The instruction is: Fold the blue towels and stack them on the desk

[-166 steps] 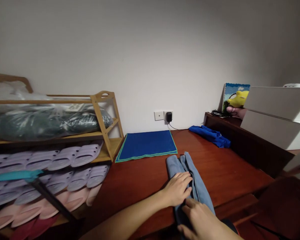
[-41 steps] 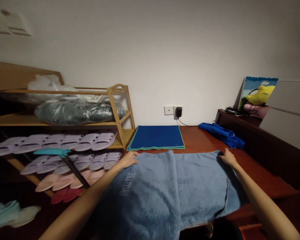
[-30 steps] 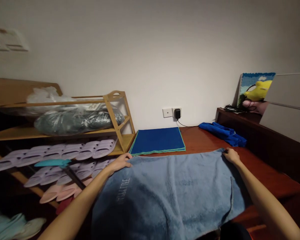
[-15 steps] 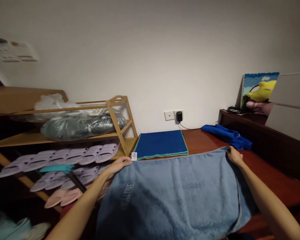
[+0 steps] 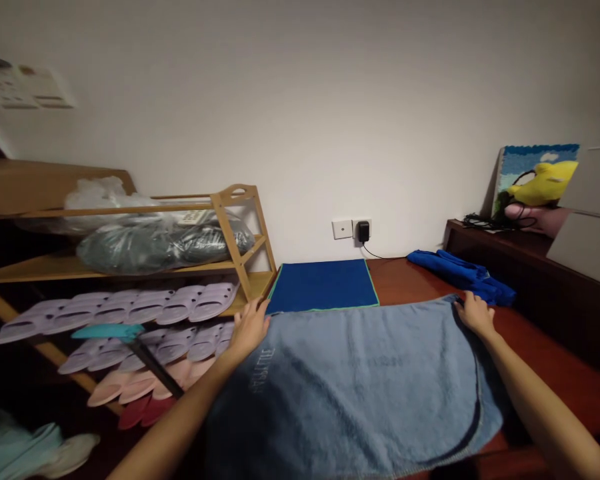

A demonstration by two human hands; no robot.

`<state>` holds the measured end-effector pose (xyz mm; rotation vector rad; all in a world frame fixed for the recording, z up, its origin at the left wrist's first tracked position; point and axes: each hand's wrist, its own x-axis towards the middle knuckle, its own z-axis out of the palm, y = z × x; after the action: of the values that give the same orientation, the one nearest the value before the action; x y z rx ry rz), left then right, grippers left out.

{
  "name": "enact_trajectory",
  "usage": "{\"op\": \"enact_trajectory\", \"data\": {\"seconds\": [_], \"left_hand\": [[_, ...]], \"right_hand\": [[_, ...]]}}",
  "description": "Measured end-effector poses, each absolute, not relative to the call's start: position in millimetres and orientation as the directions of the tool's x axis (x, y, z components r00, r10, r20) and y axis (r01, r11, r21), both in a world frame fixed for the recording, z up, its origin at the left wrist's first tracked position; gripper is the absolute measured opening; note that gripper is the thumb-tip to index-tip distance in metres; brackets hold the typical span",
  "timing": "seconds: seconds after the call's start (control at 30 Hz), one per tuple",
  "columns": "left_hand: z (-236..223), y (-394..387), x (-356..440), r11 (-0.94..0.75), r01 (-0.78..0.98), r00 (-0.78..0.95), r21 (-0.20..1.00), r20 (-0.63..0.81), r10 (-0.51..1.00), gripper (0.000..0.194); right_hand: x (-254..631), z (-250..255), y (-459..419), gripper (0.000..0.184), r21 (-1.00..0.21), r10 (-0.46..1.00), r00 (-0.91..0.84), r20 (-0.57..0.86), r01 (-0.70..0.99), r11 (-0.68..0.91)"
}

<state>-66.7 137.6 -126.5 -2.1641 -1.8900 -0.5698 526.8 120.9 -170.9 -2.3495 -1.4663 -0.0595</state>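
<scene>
A grey-blue towel (image 5: 360,380) with light lettering near its left side is spread over the front of the reddish-brown wooden table, its near part hanging toward me. My left hand (image 5: 251,328) is closed at its far left corner, thumb along the edge. At the far right corner my right hand (image 5: 476,313) pinches the cloth, with the side hem curving down below it. Just beyond the towel's far edge lies a folded dark blue cloth (image 5: 325,285) with green trim, partly covered by the towel.
Left of the table (image 5: 545,353) stands a wooden rack (image 5: 247,267) with lilac slippers (image 5: 213,303) and plastic-wrapped bundles (image 5: 130,247). A crumpled blue cloth (image 5: 460,273) lies at the back right. A black plug (image 5: 363,231) sits in the wall socket. A teal-topped handle (image 5: 110,331) sticks up at left.
The towel's far edge has settled lower onto the table and over the folded cloth's near edge. My left hand has shifted right and now hides the white tag.
</scene>
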Motion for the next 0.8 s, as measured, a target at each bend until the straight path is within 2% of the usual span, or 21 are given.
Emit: {"op": "enact_trajectory", "data": {"seconds": [0.1, 0.17, 0.23, 0.3, 0.43, 0.53, 0.6, 0.7, 0.8], "left_hand": [[-129, 105, -67, -0.271, 0.962, 0.238, 0.04, 0.368, 0.899, 0.042], [-134, 73, -74, -0.358, 0.931, 0.317, 0.072, 0.326, 0.891, 0.042], [-143, 35, -84, -0.427, 0.9, 0.373, 0.089, 0.353, 0.858, 0.044], [-154, 0, -94, -0.47, 0.88, 0.407, 0.073, 0.396, 0.823, 0.048], [-173, -41, -109, -0.468, 0.883, 0.425, 0.035, 0.367, 0.828, 0.05], [-179, -47, -116, -0.394, 0.919, 0.364, 0.017, 0.344, 0.865, 0.048], [-176, -51, -119, -0.379, 0.925, 0.338, 0.03, 0.391, 0.856, 0.045], [-164, -67, -118, -0.467, 0.882, 0.385, 0.062, 0.478, 0.79, 0.043], [-157, -88, -109, -0.601, 0.797, 0.515, 0.057, 0.454, 0.727, 0.06]], "right_hand": [[522, -163, 97, 0.048, -0.28, 0.899, 0.375, 0.227, 0.909, -0.308], [519, -160, 67, 0.043, -0.288, 0.962, 0.182, 0.203, 0.95, -0.119], [519, -159, 31, 0.041, -0.302, 0.984, -0.05, 0.17, 0.948, 0.1], [522, -159, -4, 0.042, -0.319, 0.976, -0.181, 0.117, 0.924, 0.21], [533, -163, -44, 0.048, -0.282, 0.975, -0.219, 0.038, 0.934, 0.221], [540, -167, -50, 0.057, -0.111, 0.972, -0.214, 0.097, 0.968, 0.224], [542, -169, -51, 0.058, 0.006, 0.962, -0.231, 0.147, 0.973, 0.233], [541, -172, -51, 0.056, 0.099, 0.951, -0.245, 0.19, 0.968, 0.229], [539, -172, -52, 0.061, 0.12, 0.949, -0.255, 0.184, 0.964, 0.236]]}}
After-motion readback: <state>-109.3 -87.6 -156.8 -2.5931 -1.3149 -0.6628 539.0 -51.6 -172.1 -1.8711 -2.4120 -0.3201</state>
